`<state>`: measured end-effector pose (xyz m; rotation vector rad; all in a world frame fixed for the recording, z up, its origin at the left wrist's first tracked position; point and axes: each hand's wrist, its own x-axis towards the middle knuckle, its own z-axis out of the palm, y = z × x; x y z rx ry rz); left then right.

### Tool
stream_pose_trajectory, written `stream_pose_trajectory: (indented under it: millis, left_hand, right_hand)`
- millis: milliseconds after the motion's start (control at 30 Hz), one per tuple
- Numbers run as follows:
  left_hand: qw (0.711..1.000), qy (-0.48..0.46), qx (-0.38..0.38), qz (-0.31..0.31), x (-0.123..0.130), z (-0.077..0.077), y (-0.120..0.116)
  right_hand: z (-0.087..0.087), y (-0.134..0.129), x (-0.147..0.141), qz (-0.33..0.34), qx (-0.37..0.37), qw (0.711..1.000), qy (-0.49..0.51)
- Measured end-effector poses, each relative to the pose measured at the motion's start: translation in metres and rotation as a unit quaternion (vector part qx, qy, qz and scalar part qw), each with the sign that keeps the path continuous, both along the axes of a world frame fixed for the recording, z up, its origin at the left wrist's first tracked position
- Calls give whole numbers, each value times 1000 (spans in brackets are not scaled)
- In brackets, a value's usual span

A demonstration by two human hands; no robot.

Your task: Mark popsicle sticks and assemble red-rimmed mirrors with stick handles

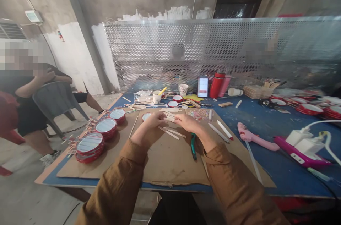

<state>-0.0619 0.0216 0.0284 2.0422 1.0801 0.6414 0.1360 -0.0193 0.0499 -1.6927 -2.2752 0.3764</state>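
My left hand (pixel 152 124) and my right hand (pixel 189 124) meet over the cardboard sheet (pixel 173 168), fingers closed on the ends of a few flat wooden craft sticks (pixel 169 118) between them. More loose craft sticks (pixel 173 133) lie just below my fingers, and others lie just beyond. Close to my right wrist rests a pair of teal-handled pliers (pixel 193 147). Behind my left hand, a small round red-rimmed piece (pixel 146 116) is partly hidden. How many sticks are in my fingers is hard to make out.
Red-rimmed drum-like stacks (pixel 90 143) with sticks line the left edge. A pink glue gun (pixel 257 138) and a purple power strip (pixel 301 152) lie right. Paper cups (pixel 157 97), a phone (pixel 203 87) and a red bottle (pixel 217 85) stand before a perforated metal screen. A person sits left.
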Motion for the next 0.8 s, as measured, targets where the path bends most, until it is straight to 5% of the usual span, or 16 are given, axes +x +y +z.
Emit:
stream_pose_trajectory:
  millis: [267, 533, 800]
  left_hand:
    - [986, 116, -38, -114, 6, -1, -1]
    - [968, 227, 22, -102, 6, 1, -4]
    - [975, 211, -44, -51, 3, 13, -14]
  right_hand:
    - [19, -10, 21, -52, -7, 998, -15]
    - [13, -10, 23, -7, -118, 991, -65]
    - [15, -13, 13, 10, -76, 996, -40]
